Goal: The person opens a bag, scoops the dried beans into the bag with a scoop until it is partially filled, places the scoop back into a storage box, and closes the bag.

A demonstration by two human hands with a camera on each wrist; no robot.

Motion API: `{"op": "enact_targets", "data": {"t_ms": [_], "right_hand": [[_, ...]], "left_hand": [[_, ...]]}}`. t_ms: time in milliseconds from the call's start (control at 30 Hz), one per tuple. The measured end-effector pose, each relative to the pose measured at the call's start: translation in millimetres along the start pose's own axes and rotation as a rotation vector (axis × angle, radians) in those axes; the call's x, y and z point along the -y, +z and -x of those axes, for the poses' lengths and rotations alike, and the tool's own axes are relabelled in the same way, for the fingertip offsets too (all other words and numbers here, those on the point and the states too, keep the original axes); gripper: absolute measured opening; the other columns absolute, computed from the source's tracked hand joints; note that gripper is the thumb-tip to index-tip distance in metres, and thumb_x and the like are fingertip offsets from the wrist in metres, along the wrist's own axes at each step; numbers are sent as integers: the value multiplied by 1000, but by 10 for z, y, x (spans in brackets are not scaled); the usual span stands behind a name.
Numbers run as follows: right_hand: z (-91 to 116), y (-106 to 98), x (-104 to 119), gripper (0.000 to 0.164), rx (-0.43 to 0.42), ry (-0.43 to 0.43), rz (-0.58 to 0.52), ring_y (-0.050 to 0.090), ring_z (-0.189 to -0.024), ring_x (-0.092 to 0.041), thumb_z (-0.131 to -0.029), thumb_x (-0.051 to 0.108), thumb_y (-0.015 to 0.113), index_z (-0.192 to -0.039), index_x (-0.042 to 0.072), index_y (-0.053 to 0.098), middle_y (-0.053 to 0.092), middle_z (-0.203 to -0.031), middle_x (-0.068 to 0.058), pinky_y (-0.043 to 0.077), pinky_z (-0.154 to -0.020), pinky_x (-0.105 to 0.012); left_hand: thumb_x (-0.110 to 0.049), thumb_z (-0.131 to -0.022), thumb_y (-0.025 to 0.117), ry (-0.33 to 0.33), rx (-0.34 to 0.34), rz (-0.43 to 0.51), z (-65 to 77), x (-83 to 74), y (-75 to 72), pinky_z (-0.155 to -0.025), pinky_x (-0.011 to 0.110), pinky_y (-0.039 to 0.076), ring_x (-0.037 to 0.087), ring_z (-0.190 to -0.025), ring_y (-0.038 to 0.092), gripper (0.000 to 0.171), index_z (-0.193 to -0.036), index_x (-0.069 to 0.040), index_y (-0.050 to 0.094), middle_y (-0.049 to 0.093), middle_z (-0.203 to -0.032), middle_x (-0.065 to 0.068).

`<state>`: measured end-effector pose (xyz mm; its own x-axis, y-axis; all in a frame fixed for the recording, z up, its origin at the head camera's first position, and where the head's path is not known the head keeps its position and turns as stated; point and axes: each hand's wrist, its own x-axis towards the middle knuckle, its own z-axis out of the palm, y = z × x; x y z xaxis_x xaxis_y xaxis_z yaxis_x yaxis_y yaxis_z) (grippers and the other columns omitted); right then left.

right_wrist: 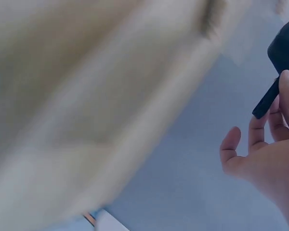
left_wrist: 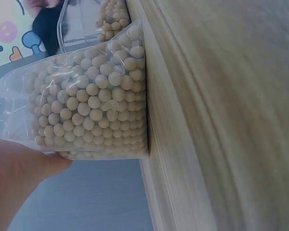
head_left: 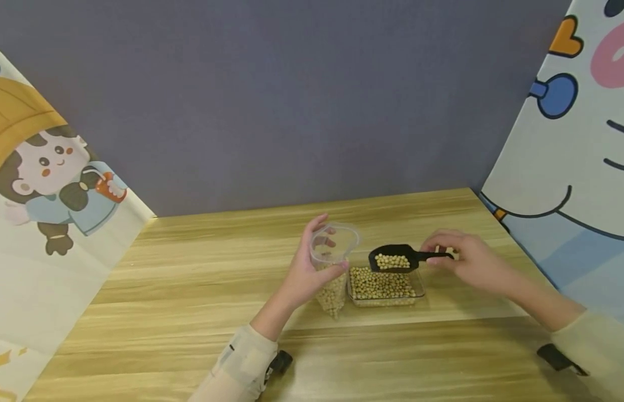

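My left hand holds a clear plastic bag near its top, thumb at the near side and fingers behind the wide mouth. In the left wrist view, round yellow beans fill much of the bag, which stands upright with its bottom on the table. My right hand pinches the handle of a black scoop. Some beans lie in its bowl. The scoop is held level above a clear rectangular container of the same beans, right of the bag. The right wrist view shows the scoop's handle between thumb and fingers.
The wood-grain table meets a grey wall at the back. Cartoon-printed panels stand at the left and right. Dark straps are worn at both wrists.
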<state>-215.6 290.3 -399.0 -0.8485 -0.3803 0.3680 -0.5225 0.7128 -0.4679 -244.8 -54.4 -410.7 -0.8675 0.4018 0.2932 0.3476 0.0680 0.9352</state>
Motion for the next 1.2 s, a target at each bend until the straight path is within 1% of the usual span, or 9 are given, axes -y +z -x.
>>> {"op": "enact_targets", "data": {"t_ms": [167, 367, 500, 633, 767, 867, 967, 1100, 1200], "right_hand": [[-237, -380, 143, 20, -26, -4, 159, 54, -88, 0, -94, 11, 80, -110, 22, 76, 72, -103, 9, 43, -64, -25], [-545, -604, 505, 14, 18, -10, 196, 60, -92, -12, -100, 14, 74, -113, 19, 76, 71, -108, 4, 49, -71, -31], [-685, -611, 738, 16, 91, 4, 201, 64, -93, -13, -103, 16, 70, -118, 16, 76, 70, -116, 2, 52, -74, -35], [-761, -575, 907, 18, 118, -52, 253, 63, -86, -10, -103, 16, 70, -119, 14, 77, 68, -115, 0, 51, -70, -34], [-791, -550, 1005, 16, 83, -155, 303, 61, -80, -8, -100, 13, 74, -116, 12, 77, 67, -110, 0, 52, -67, -33], [-804, -533, 1026, 16, 42, -223, 329, 61, -80, -11, -97, 10, 77, -113, 11, 78, 67, -106, -1, 51, -68, -36], [-811, -517, 1025, 17, -1, -279, 350, 61, -84, -16, -94, 8, 79, -111, 10, 78, 66, -105, -2, 48, -69, -38], [-799, -516, 1045, 19, -39, -301, 392, 62, -92, -22, -93, 9, 81, -111, 11, 79, 67, -107, -3, 46, -74, -44], [-758, -519, 1035, 18, -48, -239, 391, 63, -100, -26, -96, 11, 78, -114, 12, 78, 68, -112, -5, 45, -78, -49]], "left_hand": [[-8, -86, 82, -2, -3, 0, 2, -10, -15, -113, 59, 50, 34, -131, 52, 96, -164, -27, 29, 48, -151, 10], [-8, -85, 82, -8, -1, 9, 10, -4, -18, -115, 65, 48, 33, -131, 52, 97, -164, -26, 29, 48, -151, 10], [-9, -85, 83, -7, 3, -4, 10, 0, -11, -114, 59, 50, 35, -132, 52, 97, -164, -27, 28, 48, -151, 9], [-7, -85, 82, 1, 8, -1, 7, 2, -2, -112, 60, 51, 38, -132, 52, 97, -164, -26, 29, 47, -152, 12], [-9, -85, 82, -2, 11, -6, 8, 0, 0, -107, 54, 56, 35, -132, 51, 97, -164, -26, 29, 46, -153, 13], [-11, -86, 81, -19, 15, -12, 11, -5, -2, -101, 44, 59, 31, -134, 49, 95, -164, -29, 29, 46, -154, 9], [-11, -88, 80, -17, 24, 1, 15, -6, -2, -97, 41, 60, 31, -135, 48, 93, -163, -30, 29, 44, -156, 12], [-9, -88, 80, 1, 23, 13, 14, -1, 4, -101, 47, 58, 29, -131, 51, 93, -163, -30, 29, 44, -154, 12], [-9, -87, 81, 5, 3, 12, 21, 6, -1, -106, 52, 55, 24, -128, 52, 93, -163, -31, 30, 47, -152, 8]]}}
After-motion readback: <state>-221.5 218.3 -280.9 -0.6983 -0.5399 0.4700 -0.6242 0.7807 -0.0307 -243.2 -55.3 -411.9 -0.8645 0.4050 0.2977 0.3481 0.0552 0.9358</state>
